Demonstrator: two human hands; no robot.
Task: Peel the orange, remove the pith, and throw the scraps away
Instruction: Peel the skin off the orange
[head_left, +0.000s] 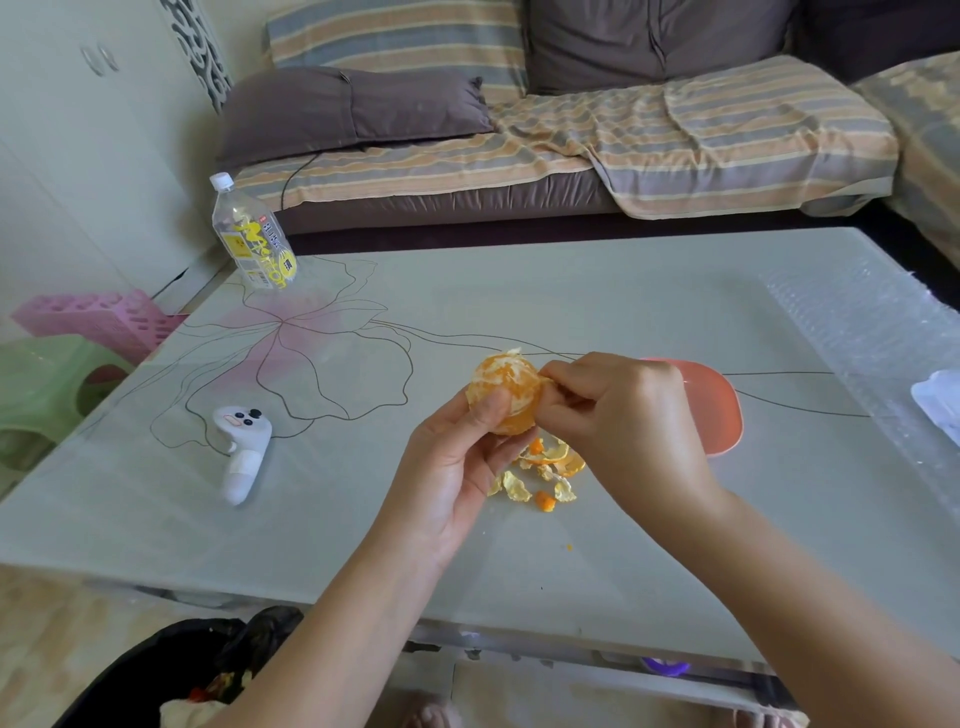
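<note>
Above the peels (546, 466), left hand (454, 470) grips orange (506, 382), pith tuft (514, 353) seemingly upward.

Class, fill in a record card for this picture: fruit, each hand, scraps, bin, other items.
fruit: orange, mostly peeled
left hand: grips the orange from below
right hand: pinches pith on the orange's right side
scraps: peel pieces lying on the table
bin: black-lined bin on the floor, lower left
other items: bottle, pink plate, white controller

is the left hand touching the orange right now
Touching. The head view shows the left hand gripping the orange, its thumb pressed on the fruit's near side.
</note>
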